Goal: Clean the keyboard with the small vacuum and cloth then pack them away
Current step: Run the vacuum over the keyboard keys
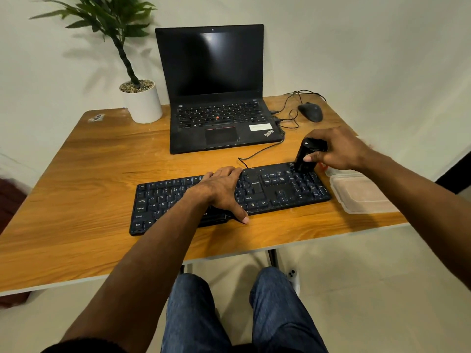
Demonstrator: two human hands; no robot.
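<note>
- The person sits at the wooden desk point(84, 179), knees in blue jeans point(193, 312) under its near edge, so both arms reach forward over the work.
- The black keyboard point(267, 192) lies slightly askew near the front of the desk, within easy reach; its cable point(257, 152) runs back toward the laptop.
- The left hand point(221, 191) lies flat across the middle keys, fingers relaxed and spread with the thumb over the front edge; in my judgement it pins the board so it does not slide under the vacuum.
- The right hand point(336, 151) grasps the small black vacuum point(305, 155), fingers wrapped round its body, holding it nearly upright with its nozzle down on the keyboard's far right corner, by the number pad. Judging by that, the vacuuming step is under way.
- Just right of the keyboard sits a translucent plastic container point(362, 194), probably where the tools get packed. A cloth cannot be made out with certainty.
- Further back stands the open ThinkPad laptop point(216, 98), screen dark, with a wired mouse point(310, 112) to its right and a potted plant point(141, 100) to its left, all clear of the cleaning area.
</note>
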